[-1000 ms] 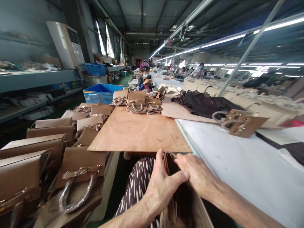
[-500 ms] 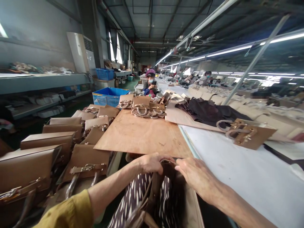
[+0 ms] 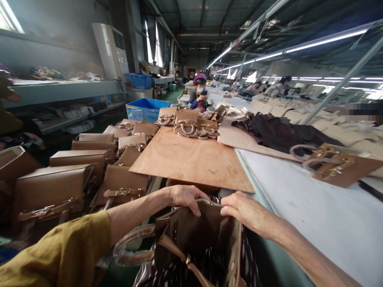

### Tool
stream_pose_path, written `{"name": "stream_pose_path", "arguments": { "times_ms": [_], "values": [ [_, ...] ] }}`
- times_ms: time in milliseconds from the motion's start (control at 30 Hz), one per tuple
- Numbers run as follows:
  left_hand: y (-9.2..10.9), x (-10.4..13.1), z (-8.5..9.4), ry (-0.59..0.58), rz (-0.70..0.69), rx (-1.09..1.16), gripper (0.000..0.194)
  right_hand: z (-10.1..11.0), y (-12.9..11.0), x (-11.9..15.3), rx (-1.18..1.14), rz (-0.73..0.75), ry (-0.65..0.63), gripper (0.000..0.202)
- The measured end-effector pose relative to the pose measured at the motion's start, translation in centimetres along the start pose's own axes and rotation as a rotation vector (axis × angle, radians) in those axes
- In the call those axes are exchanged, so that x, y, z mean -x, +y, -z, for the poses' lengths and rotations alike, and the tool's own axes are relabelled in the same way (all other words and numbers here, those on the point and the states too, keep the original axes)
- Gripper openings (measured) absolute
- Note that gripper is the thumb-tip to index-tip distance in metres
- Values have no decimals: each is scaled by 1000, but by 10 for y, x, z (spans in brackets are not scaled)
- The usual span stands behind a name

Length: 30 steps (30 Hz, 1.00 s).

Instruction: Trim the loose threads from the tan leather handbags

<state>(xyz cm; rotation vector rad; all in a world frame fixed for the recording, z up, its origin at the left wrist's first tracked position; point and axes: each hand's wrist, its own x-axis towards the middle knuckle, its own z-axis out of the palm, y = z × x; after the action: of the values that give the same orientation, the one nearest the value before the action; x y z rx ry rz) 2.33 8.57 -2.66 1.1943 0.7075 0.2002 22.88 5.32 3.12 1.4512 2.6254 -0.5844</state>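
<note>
In front of me a brown handbag stands with its mouth open, and its dark inside shows. My left hand pinches the far rim, thumb inside the bag. A little to the right, my right hand grips the same rim, its thumb and fingers closed on the edge. A plastic-wrapped handle sticks out at the bag's left side. A narrow tan strap crosses the opening. Below the bag lies black-and-white patterned cloth; the bag's bottom is out of view.
Rows of tan handbags stand at the left. Ahead is a brown board with several bags at its far end. Another handbag sits on the white table, near dark leather pieces. A blue crate and a person are farther back.
The bag has turned and tilted between my hands, so more of its inside and the wrapped handle show. Both hands stay on the rim. The view has swung left.
</note>
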Motion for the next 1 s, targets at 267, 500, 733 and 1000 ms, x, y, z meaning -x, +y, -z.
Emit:
{"name": "stream_pose_path", "arguments": {
  "times_ms": [267, 500, 733, 1000],
  "values": [
    [-3, 4, -5, 312, -180, -280, 24, -2, 6, -11, -23, -35, -13, 23],
    [-2, -2, -1, 403, -164, -433, 18, -4, 2, -19, 13, -60, -7, 24],
    [-3, -6, -1, 473, -137, -459, 16, -8, 3, -20, 56, -91, 21, 26],
    [9, -2, -11, 508, -174, -613, 14, -10, 4, -16, 81, -127, 62, 24]
  ]
}}
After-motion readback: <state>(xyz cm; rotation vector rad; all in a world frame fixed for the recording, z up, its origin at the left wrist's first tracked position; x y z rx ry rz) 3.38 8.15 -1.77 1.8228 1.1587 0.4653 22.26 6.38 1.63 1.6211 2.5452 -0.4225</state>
